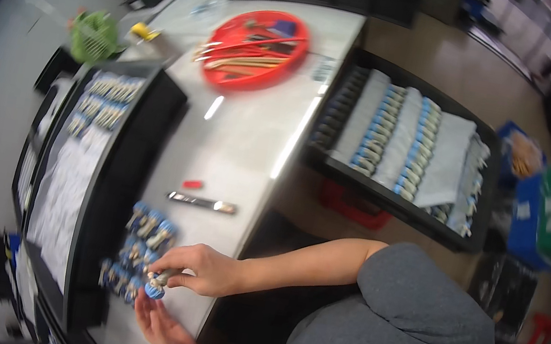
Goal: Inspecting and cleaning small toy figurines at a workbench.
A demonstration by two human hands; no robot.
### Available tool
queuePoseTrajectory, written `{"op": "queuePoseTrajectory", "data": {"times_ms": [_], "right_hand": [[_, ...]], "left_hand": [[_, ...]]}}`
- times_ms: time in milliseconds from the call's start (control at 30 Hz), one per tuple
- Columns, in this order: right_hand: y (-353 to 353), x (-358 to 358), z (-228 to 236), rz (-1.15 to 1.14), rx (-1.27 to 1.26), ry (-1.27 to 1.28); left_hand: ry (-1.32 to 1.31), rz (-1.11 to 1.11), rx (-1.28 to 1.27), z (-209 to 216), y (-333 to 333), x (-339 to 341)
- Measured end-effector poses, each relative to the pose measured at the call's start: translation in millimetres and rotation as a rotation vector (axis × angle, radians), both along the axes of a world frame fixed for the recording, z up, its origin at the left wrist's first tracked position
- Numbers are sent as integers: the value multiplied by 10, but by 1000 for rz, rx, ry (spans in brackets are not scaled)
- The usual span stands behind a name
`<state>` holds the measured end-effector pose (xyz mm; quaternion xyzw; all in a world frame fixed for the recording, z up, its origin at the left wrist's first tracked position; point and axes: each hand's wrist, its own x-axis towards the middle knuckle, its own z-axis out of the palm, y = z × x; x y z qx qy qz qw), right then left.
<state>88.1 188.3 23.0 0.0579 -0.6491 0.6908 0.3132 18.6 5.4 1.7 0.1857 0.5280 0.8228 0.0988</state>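
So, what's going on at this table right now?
A person in a grey shirt is working at a white table. The right hand pinches a small blue-and-pale piece; the left hand is close by it, though whether it touches is unclear. Similar pieces lie grouped nearby, alongside a black crate. Farther along sits a round red tray with stick-like tools.

Downward head-height fisheye view

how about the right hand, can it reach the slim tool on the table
Probably yes: the slim tool lies near the right hand, and nothing visible blocks the tabletop between them, though its fingers hold a small blue-and-white part.
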Motion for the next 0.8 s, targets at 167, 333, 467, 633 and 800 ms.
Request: {"op": "queuePoseTrajectory", "data": {"times_ms": [167,333,467,633,800], "right_hand": [[1083,901,44,-680,164,110],[2393,2579,-240,-1333,-34,209],[2971,4169,-938,-1919,-315,98],[3157,4977,-2039,-2165,-389,-497],[3359,4620,-2214,-2093,-260,-665]], "left_hand": [[66,-51,-102,-55,-50,-36],[398,103,-253,-126,-54,-35],[423,74,-314,-184,-99,-108],[238,-42,-122,-249,-174,-213],[590,-27,-309,-338,-273,-342]]}}
